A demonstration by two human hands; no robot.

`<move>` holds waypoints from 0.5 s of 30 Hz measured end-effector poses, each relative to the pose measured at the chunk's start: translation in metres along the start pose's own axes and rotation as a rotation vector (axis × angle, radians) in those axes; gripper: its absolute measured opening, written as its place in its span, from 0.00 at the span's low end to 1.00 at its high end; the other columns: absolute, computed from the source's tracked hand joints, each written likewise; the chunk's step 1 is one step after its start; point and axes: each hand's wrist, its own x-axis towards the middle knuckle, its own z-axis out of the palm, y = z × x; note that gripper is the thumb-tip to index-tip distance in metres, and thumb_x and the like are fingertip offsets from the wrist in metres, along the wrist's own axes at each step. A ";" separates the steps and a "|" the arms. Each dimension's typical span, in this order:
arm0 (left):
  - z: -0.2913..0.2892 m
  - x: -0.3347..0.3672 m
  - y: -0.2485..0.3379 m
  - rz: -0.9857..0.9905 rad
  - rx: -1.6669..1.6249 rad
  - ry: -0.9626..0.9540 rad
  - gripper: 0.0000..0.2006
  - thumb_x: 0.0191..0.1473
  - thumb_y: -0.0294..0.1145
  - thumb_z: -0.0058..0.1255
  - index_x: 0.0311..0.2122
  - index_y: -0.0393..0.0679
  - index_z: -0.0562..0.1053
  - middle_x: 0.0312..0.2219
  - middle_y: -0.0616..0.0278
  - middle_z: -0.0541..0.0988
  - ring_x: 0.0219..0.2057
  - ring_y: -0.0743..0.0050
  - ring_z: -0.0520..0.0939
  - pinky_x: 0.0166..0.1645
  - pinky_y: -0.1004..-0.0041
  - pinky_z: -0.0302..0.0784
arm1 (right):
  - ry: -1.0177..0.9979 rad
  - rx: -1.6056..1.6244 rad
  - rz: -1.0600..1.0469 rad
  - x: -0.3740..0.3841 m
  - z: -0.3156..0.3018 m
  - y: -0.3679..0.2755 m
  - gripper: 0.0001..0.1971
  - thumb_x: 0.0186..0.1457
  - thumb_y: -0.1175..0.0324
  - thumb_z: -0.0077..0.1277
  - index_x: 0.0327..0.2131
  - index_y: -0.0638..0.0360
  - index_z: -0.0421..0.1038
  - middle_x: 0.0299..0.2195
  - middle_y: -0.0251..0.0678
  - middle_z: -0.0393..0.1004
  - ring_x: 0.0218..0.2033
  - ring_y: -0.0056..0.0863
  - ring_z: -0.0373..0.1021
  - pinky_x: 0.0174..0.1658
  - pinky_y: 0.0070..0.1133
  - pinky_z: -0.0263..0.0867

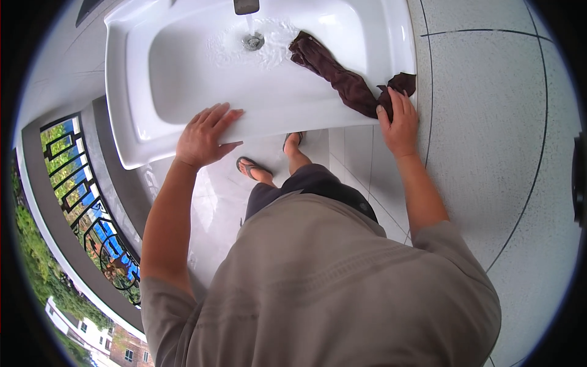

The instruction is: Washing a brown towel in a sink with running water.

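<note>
A dark brown wet cloth (339,76) lies bunched lengthwise in the white sink (275,117), from beside the drain to the front right corner. At that corner my right hand (400,125) grips the cloth's near end, thumb on one side and fingers over it. A short flap of the cloth sticks up past my fingers onto the right rim. My left hand (206,134) holds nothing and rests on the sink's front rim, with the thumb apart from the fingers. Water runs from the faucet (246,6) onto the drain (253,41) and spreads over the basin floor.
A grey tiled wall (483,110) stands close along the sink's right side. To the left, a black metal railing (85,183) fills an opening with greenery and buildings beyond. My feet, in flip-flops (252,168), stand on the pale tiled floor under the front rim.
</note>
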 end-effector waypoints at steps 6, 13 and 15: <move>0.011 -0.001 -0.001 0.011 -0.013 0.144 0.36 0.46 0.51 0.71 0.60 0.51 0.73 0.58 0.61 0.77 0.56 0.58 0.81 0.63 0.58 0.76 | 0.120 0.051 0.059 -0.003 0.021 -0.074 0.29 0.55 0.52 0.64 0.57 0.55 0.74 0.43 0.38 0.75 0.48 0.42 0.69 0.52 0.39 0.64; 0.024 -0.095 0.051 -0.099 -0.107 0.563 0.28 0.49 0.32 0.69 0.56 0.51 0.74 0.64 0.56 0.70 0.59 0.52 0.77 0.65 0.54 0.73 | -0.218 0.210 -0.069 0.062 0.056 -0.197 0.23 0.53 0.49 0.63 0.44 0.54 0.78 0.41 0.38 0.77 0.47 0.46 0.71 0.51 0.41 0.65; 0.055 -0.158 0.064 -0.268 -0.234 0.482 0.26 0.52 0.32 0.66 0.57 0.55 0.74 0.64 0.58 0.70 0.58 0.54 0.78 0.60 0.57 0.77 | -0.459 0.310 -0.031 0.089 0.059 -0.233 0.28 0.53 0.43 0.59 0.44 0.61 0.78 0.43 0.44 0.79 0.49 0.50 0.73 0.53 0.39 0.67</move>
